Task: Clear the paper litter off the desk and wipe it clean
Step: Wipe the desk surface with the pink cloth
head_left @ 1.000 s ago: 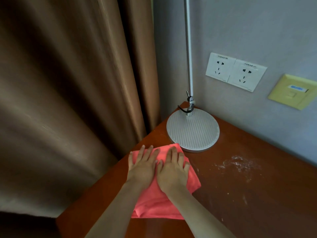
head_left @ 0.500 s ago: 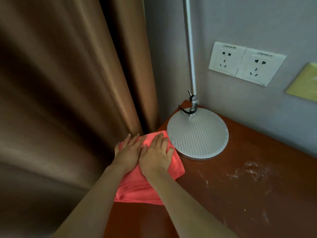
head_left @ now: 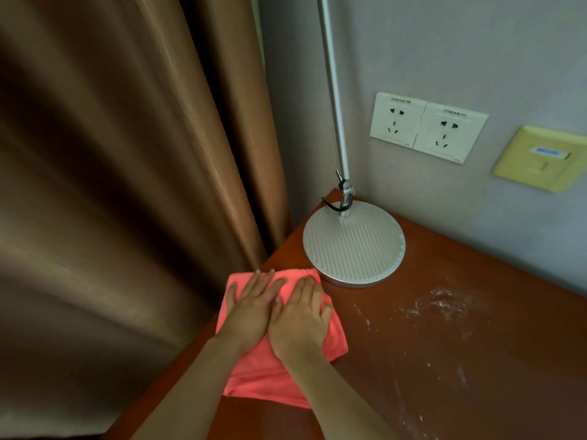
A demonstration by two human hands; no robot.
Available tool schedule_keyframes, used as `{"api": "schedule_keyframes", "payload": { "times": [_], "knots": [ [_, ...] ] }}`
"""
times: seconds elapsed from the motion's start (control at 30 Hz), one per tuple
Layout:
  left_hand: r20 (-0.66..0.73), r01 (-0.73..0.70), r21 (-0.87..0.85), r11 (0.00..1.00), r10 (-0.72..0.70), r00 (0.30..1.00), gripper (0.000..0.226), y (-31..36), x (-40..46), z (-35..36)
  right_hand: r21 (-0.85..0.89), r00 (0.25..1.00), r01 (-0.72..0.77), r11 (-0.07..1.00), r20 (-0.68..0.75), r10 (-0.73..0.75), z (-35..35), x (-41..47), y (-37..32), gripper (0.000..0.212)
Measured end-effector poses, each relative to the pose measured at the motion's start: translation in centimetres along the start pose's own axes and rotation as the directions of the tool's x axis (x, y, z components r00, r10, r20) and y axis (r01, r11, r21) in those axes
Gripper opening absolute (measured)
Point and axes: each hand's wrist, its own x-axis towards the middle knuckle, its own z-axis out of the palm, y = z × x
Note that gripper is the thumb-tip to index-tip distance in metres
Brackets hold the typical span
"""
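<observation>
Currently, the left hand (head_left: 251, 312) and right hand (head_left: 300, 319) are pressing flat, fingers extended, on the folded pink cloth (head_left: 333, 341), which is lying at the desk's (head_left: 476, 376) left edge, lower centre of the frame. The cloth's top corner is touching the lamp base (head_left: 354, 246); pushing further risks shoving the lamp. White residue (head_left: 444, 303), at right, is remaining unwiped. Compared with the earlier frame, the cloth is sitting slightly further from the curtain (head_left: 127, 185).
</observation>
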Motion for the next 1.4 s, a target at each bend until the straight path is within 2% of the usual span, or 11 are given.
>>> {"api": "schedule_keyframes", "payload": {
  "times": [0.13,0.27,0.4,0.63,0.9,1.1,1.4],
  "knots": [
    [0.002,0.01,-0.016,1.0,-0.01,1.0,0.046,1.8,-3.5,1.4,-0.025,0.999,-0.027,0.999,0.021,0.028,0.2,-3.4,2.0,0.066],
    [-0.019,0.043,-0.05,0.998,-0.044,0.999,0.046,2.7,-6.3,2.6,-0.09,0.984,0.001,0.996,-0.179,-0.017,-0.6,-5.7,2.8,0.073],
    [-0.053,0.099,-0.077,0.992,-0.103,0.993,0.046,2.6,-6.6,2.9,-0.113,0.997,0.073,0.991,0.015,-0.072,-0.3,-4.9,2.9,0.064],
    [-0.114,0.186,-0.142,0.972,-0.202,0.973,0.045,0.4,-3.0,2.0,-0.141,0.99,0.138,0.98,0.007,-0.138,0.0,-0.6,0.4,0.064],
    [-0.161,0.221,-0.207,0.953,-0.256,0.953,0.045,-2.0,2.6,0.2,-0.147,0.971,0.226,0.963,-0.047,-0.235,0.0,5.6,-2.4,0.064],
    [-0.164,0.22,-0.213,0.952,-0.257,0.953,0.044,-2.2,4.4,-0.2,-0.185,0.948,0.29,0.939,-0.082,-0.309,0.0,8.0,-2.4,0.064],
    [-0.173,0.186,-0.122,0.975,-0.205,0.963,0.048,0.0,1.8,0.9,-0.216,0.958,0.25,0.944,-0.088,-0.274,-0.3,5.1,0.2,0.064]
  ]
}}
